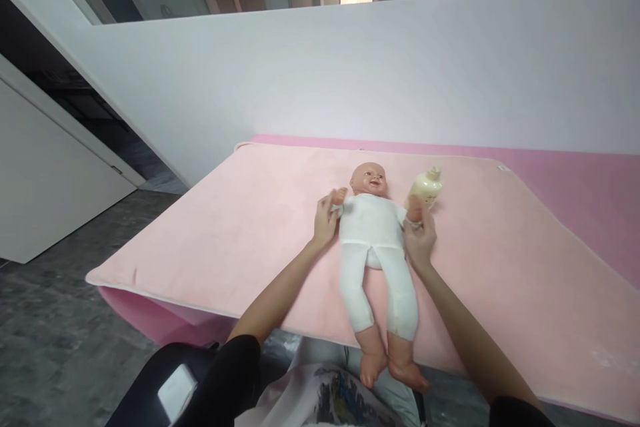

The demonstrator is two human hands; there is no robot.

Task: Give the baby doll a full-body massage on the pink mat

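Observation:
A baby doll (pixel 371 220) with a white cloth body lies on its back on a pink mat (pixel 210 213), its head toward the wall and its feet past the mat's near edge. My left hand (pixel 326 219) is closed round the doll's arm at the left of the picture, just below the doll's small hand. On the other side, my right hand (pixel 421 240) grips the doll's other arm near its wrist. Right behind that doll hand lies a pale yellow bottle (pixel 425 187), tilted and partly hidden by it.
A white partition wall (pixel 380 73) rises behind the table, whose pink cover (pixel 580 200) shows at the right. At the lower left, a white object (pixel 177 392) rests on a dark seat (pixel 145 380). A white door panel (pixel 55 173) stands at the far left.

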